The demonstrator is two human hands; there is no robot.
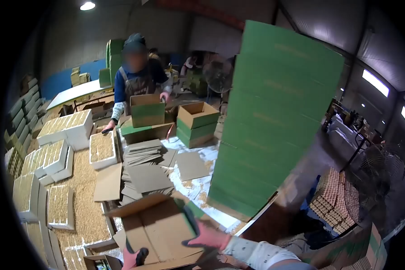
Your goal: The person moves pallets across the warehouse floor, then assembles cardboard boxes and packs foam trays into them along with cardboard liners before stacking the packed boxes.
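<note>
An open brown cardboard box [159, 227] is tilted toward me at the near edge, its inside and one raised flap showing. My left hand [136, 257], in a pink glove with dark fingertips, is closed on its lower left side. My right hand [207, 234], gloved alike, grips the right wall, the thumb below and the fingers along the edge. Just beyond the box lie stacked grey cardboard sheets [149, 178]. A lone tan sheet [108, 182] rests to their left.
Tall stacked green boxes [274, 117] rise at right. White foam trays [60, 207] of grain-like material line the left. Across the table, a co-worker [139, 81] touches a filled tray [102, 148] and a green box [147, 112]. Egg trays [333, 198] and a fan [373, 175] stand right.
</note>
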